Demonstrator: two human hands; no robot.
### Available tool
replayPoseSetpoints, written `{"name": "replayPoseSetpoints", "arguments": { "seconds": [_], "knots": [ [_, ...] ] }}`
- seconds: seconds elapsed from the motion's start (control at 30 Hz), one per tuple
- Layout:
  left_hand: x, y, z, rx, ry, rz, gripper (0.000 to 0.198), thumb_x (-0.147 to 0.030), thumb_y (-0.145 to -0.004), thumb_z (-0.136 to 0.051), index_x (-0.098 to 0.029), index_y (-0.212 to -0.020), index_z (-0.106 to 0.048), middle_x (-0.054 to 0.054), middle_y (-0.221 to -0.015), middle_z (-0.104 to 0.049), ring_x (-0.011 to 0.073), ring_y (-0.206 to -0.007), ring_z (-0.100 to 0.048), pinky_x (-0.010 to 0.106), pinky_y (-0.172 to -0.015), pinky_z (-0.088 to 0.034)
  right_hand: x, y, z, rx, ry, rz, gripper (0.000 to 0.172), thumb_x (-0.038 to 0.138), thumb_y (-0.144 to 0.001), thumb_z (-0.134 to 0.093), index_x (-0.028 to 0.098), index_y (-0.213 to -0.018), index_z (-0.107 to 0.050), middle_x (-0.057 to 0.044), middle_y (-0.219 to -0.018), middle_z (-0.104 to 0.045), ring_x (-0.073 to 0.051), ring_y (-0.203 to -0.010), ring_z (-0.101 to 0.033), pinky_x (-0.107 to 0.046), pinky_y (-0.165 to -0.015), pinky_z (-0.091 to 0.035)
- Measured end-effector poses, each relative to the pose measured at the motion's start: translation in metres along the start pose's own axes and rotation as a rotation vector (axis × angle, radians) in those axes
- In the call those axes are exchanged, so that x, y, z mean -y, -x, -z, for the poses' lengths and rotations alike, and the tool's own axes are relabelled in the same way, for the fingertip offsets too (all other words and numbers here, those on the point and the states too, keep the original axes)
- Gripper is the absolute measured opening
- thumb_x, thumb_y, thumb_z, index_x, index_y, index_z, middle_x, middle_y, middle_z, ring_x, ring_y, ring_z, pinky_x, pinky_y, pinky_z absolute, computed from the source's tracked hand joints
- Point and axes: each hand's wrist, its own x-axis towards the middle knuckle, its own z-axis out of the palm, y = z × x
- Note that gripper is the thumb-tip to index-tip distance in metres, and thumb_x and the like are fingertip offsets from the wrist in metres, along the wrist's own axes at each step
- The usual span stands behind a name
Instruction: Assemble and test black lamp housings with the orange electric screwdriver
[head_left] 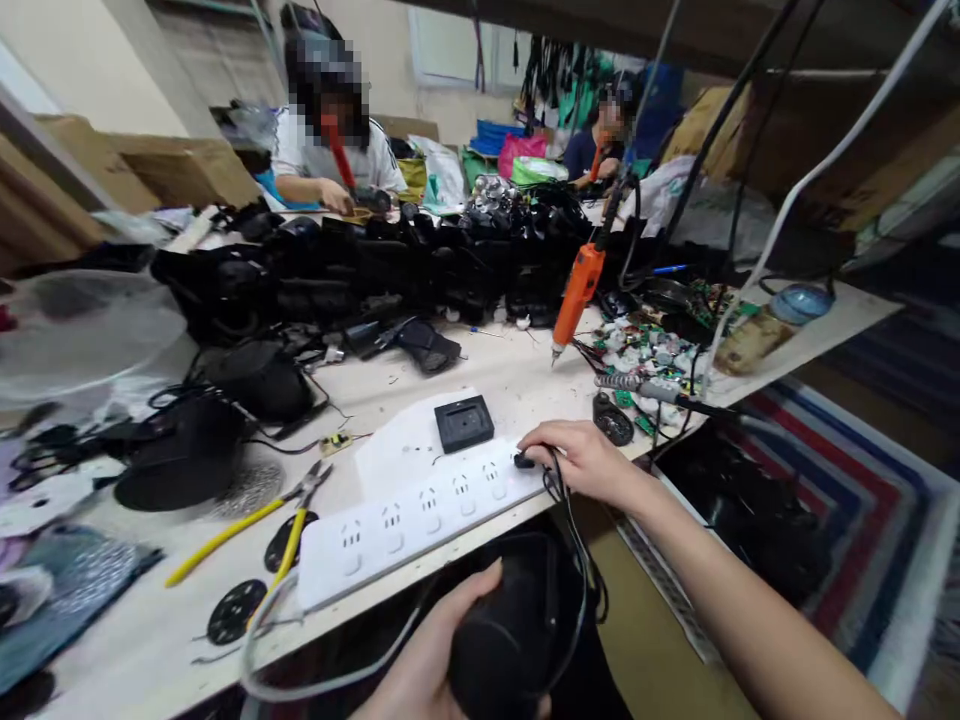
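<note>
My left hand [439,645] is wrapped around a black rounded plastic device [499,645] with a black cord, below the table's front edge. Its exact kind does not show. My right hand [585,460] pinches a black plug [523,461] at the rightmost socket of a white power strip [409,545]; how deep the plug sits cannot be told. Loops of the cord [577,540] hang under my right wrist. Just behind the strip lies a black rectangular block [463,423] with a recess. Yellow-handled pliers [240,530] rest left of the strip.
An orange electric screwdriver [579,295] hangs over the table [517,370]. Circuit boards and parts [652,350] are heaped at right beside a soldering iron [667,393]. Black housings [337,270] form a long pile. Two people [330,150] work across the table.
</note>
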Motion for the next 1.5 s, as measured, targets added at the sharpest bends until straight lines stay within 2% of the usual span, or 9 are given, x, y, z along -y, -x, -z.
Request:
{"name": "replayPoseSetpoints", "arguments": {
  "seconds": [0.1, 0.2, 0.4, 0.53, 0.67, 1.03, 1.5],
  "knots": [
    [-0.004, -0.017, -0.022, -0.022, -0.076, 0.098, 0.052, -0.060, -0.080, -0.056, -0.008, -0.077, -0.063, 0.014, -0.061, -0.067, 0.0272, -0.055, -0.066, 0.032, -0.046, -0.052, -0.002, -0.010, -0.002, 0.095, 0.046, 0.022, 0.016, 0.001, -0.085, -0.057, 0.011, -0.087, -0.069, -0.008, -0.084, -0.070, -0.018, -0.080, -0.064, -0.025, -0.074, -0.047],
    [-0.007, -0.037, -0.042, -0.042, -0.099, 0.126, 0.054, -0.060, -0.081, -0.053, -0.007, -0.081, -0.063, 0.013, -0.065, -0.067, 0.0263, -0.057, -0.066, 0.033, -0.050, -0.053, -0.001, -0.021, -0.002, 0.194, 0.075, 0.025, 0.027, -0.009, -0.077, -0.052, 0.010, -0.082, -0.070, -0.008, -0.080, -0.070, -0.019, -0.079, -0.063, -0.025, -0.074, -0.046],
    [-0.006, -0.069, -0.061, -0.155, -0.152, 0.139, 0.048, -0.055, -0.083, -0.055, -0.007, -0.085, -0.062, 0.013, -0.065, -0.068, 0.0261, -0.059, -0.066, 0.033, -0.053, -0.055, 0.002, -0.025, 0.005, 0.347, 0.072, -0.063, 0.030, -0.006, -0.078, -0.050, 0.011, -0.085, -0.073, -0.009, -0.089, -0.072, -0.019, -0.085, -0.065, -0.024, -0.077, -0.044],
    [-0.007, -0.077, -0.063, -0.189, -0.181, 0.117, 0.041, -0.050, -0.084, -0.057, -0.009, -0.085, -0.062, 0.012, -0.066, -0.069, 0.0266, -0.059, -0.067, 0.035, -0.053, -0.055, -0.002, -0.026, 0.007, 0.400, 0.049, -0.133, 0.030, -0.002, -0.082, -0.048, 0.012, -0.089, -0.073, -0.007, -0.090, -0.072, -0.018, -0.085, -0.064, -0.022, -0.074, -0.042],
    [-0.006, -0.079, -0.063, -0.222, -0.177, 0.109, 0.036, -0.047, -0.084, -0.058, -0.011, -0.085, -0.062, 0.012, -0.069, -0.070, 0.0268, -0.060, -0.068, 0.035, -0.053, -0.056, -0.007, -0.031, 0.006, 0.441, 0.022, -0.123, 0.027, 0.000, -0.084, -0.048, 0.011, -0.089, -0.073, -0.007, -0.084, -0.070, -0.016, -0.079, -0.061, -0.022, -0.069, -0.038],
    [-0.008, -0.082, -0.065, -0.275, -0.181, 0.096, 0.036, -0.046, -0.085, -0.058, -0.010, -0.086, -0.062, 0.012, -0.071, -0.070, 0.0276, -0.062, -0.068, 0.036, -0.053, -0.056, -0.011, -0.030, 0.011, 0.426, -0.069, -0.123, 0.021, 0.006, -0.087, -0.054, 0.014, -0.088, -0.073, -0.002, -0.077, -0.066, -0.013, -0.070, -0.054, -0.021, -0.063, -0.033],
    [-0.007, -0.079, -0.067, -0.349, -0.206, 0.061, 0.033, -0.042, -0.084, -0.062, -0.010, -0.090, -0.062, 0.013, -0.075, -0.069, 0.0287, -0.064, -0.068, 0.037, -0.051, -0.057, -0.017, -0.042, 0.012, 0.511, -0.038, -0.099, 0.012, 0.015, -0.086, -0.064, 0.015, -0.090, -0.075, -0.005, -0.086, -0.069, -0.014, -0.077, -0.056, -0.022, -0.064, -0.035]
  ]
}}
